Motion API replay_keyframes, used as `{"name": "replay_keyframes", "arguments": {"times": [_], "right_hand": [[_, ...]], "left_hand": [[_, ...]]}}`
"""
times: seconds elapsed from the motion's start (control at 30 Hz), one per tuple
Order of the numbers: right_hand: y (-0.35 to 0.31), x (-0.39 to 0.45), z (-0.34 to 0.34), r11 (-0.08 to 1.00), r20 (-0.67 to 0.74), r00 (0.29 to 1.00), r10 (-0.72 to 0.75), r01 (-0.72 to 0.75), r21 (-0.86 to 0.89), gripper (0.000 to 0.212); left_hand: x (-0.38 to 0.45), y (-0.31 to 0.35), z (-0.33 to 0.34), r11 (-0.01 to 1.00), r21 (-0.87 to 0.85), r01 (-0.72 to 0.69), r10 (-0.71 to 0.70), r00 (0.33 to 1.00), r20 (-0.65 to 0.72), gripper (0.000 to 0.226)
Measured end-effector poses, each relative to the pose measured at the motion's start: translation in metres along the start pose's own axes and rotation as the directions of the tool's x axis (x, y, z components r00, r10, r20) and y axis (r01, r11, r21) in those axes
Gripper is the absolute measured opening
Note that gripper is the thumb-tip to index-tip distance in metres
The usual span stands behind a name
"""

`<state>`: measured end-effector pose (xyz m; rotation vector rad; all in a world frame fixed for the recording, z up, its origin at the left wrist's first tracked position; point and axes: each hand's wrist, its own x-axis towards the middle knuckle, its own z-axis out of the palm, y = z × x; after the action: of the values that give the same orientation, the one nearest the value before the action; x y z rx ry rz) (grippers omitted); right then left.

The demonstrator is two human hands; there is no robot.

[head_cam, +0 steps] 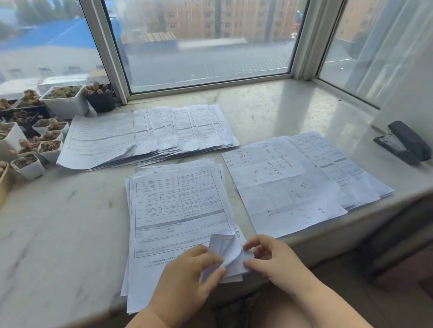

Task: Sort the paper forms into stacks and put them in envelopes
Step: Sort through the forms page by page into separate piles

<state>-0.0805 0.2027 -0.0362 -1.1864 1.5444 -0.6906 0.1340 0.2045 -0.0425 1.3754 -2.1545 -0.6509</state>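
Fingers (214, 260) of both hands pinching form corner (226, 250), marble sill (60, 213), window (201, 36)

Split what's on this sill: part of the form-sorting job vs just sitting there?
Job: near stack, corner pinched by left hand and right hand; fanned far stack; right stack.

Lying about: stapler; potted succulents. No envelopes visible.
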Motion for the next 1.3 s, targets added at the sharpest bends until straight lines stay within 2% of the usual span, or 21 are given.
{"name": "replay_keyframes", "arguments": {"times": [0.1,0.2,0.3,0.47,0.6,0.73,0.87,0.93,1.03,1.17,1.3], "right_hand": [[-0.001,0.003,0.0,1.0,0.02,1.0,-0.009,0.009,0.001,0.013],[-0.007,0.005,-0.001,0.999,0.012,1.0,0.013,-0.012,-0.049,0.01],[-0.017,0.008,-0.005,0.992,0.04,0.991,0.126,-0.125,-0.021,0.012],[-0.028,0.013,-0.007,0.957,0.174,0.942,0.286,-0.288,-0.013,0.037],[-0.028,0.014,-0.006,0.94,0.188,0.923,0.335,-0.34,-0.009,0.029],[-0.027,0.014,-0.007,0.944,0.191,0.925,0.329,-0.329,-0.031,0.03],[-0.029,0.012,-0.005,0.949,0.189,0.93,0.315,-0.305,-0.081,0.025],[-0.034,0.012,-0.007,0.952,0.166,0.942,0.292,-0.269,-0.15,0.03],[-0.049,0.013,-0.006,0.932,0.142,0.969,0.204,-0.147,-0.332,0.021],[-0.069,0.017,0.002,0.902,0.146,0.971,0.189,-0.113,-0.417,0.016],[-0.078,0.018,0.007,0.925,0.158,0.96,0.232,-0.168,-0.34,0.034]], "left_hand": [[-0.001,-0.003,0.0,0.997,-0.076,0.01,-0.012,1.0,-0.025,0.036],[-0.001,-0.006,0.005,0.985,-0.145,0.089,-0.104,0.989,-0.103,0.031],[0.001,-0.003,0.01,0.955,-0.238,0.176,-0.212,0.967,-0.139,0.023],[0.001,-0.006,0.017,0.943,-0.296,0.154,-0.221,0.953,-0.208,0.046],[0.0,-0.009,0.021,0.941,-0.307,0.14,-0.216,0.949,-0.229,0.051],[-0.001,-0.01,0.023,0.954,-0.264,0.144,-0.202,0.956,-0.211,0.049],[-0.003,-0.005,0.02,0.966,-0.221,0.133,-0.182,0.958,-0.22,0.035],[-0.006,-0.002,0.02,0.987,-0.117,0.107,-0.127,0.976,-0.176,0.028],[-0.009,-0.001,0.02,0.998,-0.022,0.063,-0.065,0.989,-0.131,0.028],[-0.004,-0.004,0.013,0.971,-0.217,0.101,-0.139,0.977,-0.164,0.026],[-0.003,-0.008,0.01,0.927,-0.353,0.131,-0.22,0.949,-0.225,0.03]]}}
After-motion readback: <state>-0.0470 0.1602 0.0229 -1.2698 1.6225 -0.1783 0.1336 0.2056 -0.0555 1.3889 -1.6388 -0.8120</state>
